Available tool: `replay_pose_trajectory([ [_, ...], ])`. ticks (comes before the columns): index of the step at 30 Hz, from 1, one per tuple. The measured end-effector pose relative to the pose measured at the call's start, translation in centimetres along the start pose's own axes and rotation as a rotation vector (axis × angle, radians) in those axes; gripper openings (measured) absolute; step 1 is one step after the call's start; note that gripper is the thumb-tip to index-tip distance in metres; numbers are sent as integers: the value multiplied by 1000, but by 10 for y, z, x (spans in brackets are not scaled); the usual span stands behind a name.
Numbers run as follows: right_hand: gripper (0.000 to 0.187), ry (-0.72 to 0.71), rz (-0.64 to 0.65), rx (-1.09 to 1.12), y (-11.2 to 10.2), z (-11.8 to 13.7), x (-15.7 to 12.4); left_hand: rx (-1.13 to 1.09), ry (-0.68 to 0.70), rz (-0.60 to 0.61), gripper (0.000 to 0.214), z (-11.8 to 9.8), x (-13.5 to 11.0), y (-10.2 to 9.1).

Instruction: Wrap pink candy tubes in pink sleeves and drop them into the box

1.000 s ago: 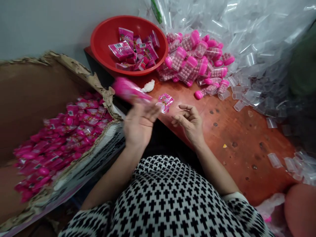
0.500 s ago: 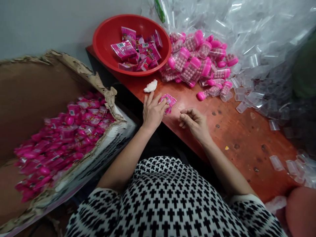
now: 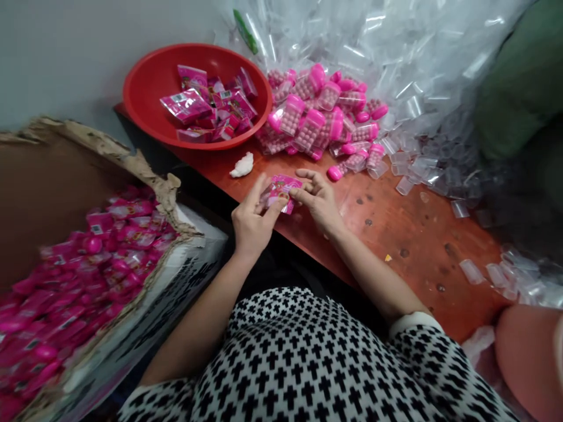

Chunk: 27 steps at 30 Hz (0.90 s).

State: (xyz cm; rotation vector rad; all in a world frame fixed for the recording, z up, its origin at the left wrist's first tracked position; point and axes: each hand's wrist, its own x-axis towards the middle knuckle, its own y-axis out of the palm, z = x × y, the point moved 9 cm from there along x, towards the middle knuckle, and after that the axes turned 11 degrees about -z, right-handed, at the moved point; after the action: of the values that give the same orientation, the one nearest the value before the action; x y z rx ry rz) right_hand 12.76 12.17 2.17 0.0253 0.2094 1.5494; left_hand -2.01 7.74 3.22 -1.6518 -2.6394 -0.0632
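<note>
Between my hands is a small pink printed plastic wrapper (image 3: 281, 189), held over the near edge of the red-brown table (image 3: 396, 223). My left hand (image 3: 255, 220) grips its left side, thumb on top. At its right edge my right hand (image 3: 317, 198) pinches it with thumb and fingers. A crumpled white wad (image 3: 241, 165) lies on the table just beyond my left hand. Farther back is a heap of clear, pink-capped containers (image 3: 308, 126) filled with small pink balls. Left of that heap, a red basin (image 3: 145, 105) holds several pink printed packets (image 3: 187, 105).
On the left stands a torn cardboard box (image 3: 171, 275) full of pink wrapped packets (image 3: 109, 246). Clear empty plastic tubes (image 3: 413, 170) pile up at the back and right. A pink rounded object (image 3: 528, 351) is at the lower right, a dark green shape (image 3: 519, 88) at the upper right.
The wrapper, flat on the table under my left fingers before, is now lifted between both hands. My right hand has moved in to grip it. The view has shifted, so the surroundings appear farther left.
</note>
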Motion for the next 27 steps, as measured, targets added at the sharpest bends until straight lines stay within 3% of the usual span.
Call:
replay_pose_trajectory([
  [3,44,20,157,-49,5,5,-4,-190,-358,160,42,20,-7,15],
  [6,31,-64,265,-288,0,13,-4,-220,-534,255,36,31,-17,25],
  [9,20,-371,162,-793,-25,37,9,-258,-592,196,31,35,-19,23],
  [11,27,-564,62,-1180,-45,53,21,-302,-640,120,29,39,-20,20],
  [15,37,-652,46,-1662,-81,54,46,-394,-735,23,25,44,-25,19],
  [21,34,-727,233,-1740,-81,49,47,-613,-829,-123,18,46,-26,22],
  [25,33,-596,336,-1700,-73,47,34,-743,-885,-237,12,49,-26,24],
  [27,35,-483,285,-1694,-75,46,27,-770,-915,-279,11,51,-27,24],
])
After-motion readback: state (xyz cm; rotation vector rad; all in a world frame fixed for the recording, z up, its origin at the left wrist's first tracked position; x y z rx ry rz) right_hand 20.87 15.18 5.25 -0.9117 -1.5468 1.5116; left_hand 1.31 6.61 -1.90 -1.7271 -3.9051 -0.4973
